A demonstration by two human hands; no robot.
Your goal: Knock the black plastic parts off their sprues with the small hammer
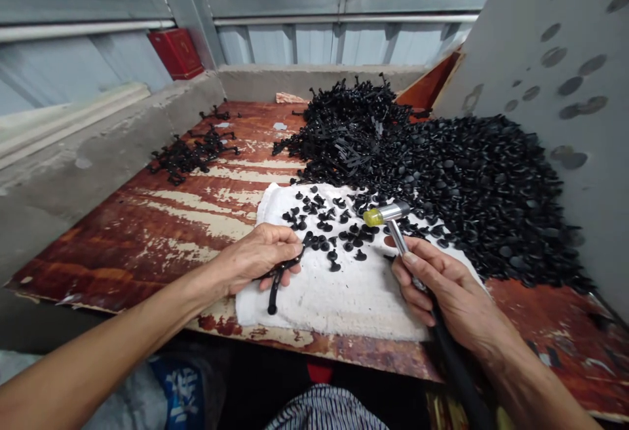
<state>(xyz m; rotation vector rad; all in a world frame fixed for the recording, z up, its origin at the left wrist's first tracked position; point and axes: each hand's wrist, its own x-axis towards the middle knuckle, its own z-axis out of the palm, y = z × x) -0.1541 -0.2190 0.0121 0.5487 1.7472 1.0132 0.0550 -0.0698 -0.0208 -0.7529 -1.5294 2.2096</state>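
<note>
1. Left-hand fingers [280,236] close around a black moulded plastic runner [281,271], its long axis slanting down-left over a white terry towel [314,299].
2. Right-hand fingers [410,261] grip a black-handled, yellow-tipped steel mallet [388,214], its head up-right of the runner.

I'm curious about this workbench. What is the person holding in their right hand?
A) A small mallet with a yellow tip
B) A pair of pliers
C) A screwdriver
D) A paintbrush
A. The right hand grips a black-handled mallet, whose metal head has a yellow tip, above the white towel.
</note>
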